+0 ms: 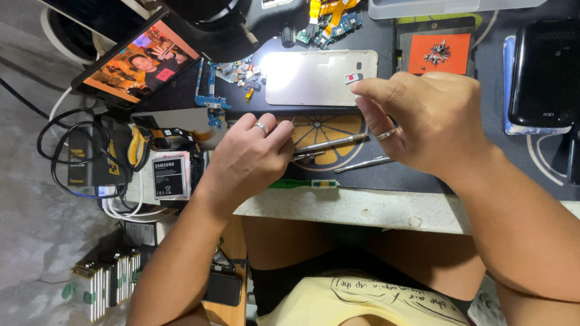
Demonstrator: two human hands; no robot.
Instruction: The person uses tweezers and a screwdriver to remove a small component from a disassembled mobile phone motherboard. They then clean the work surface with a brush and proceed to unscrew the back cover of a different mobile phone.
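Gold phone back cover (314,77) lies on the bench (362,208); just beside it, right hand (423,121) pinches a small red-and-white chip (353,78), while left hand (251,158) pinches metal tweezers (329,145).

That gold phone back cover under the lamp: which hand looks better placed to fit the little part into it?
The right hand, probably. It pinches the small red-and-white part at the gold back cover's edge. The left hand rests lower, on the metal tools.
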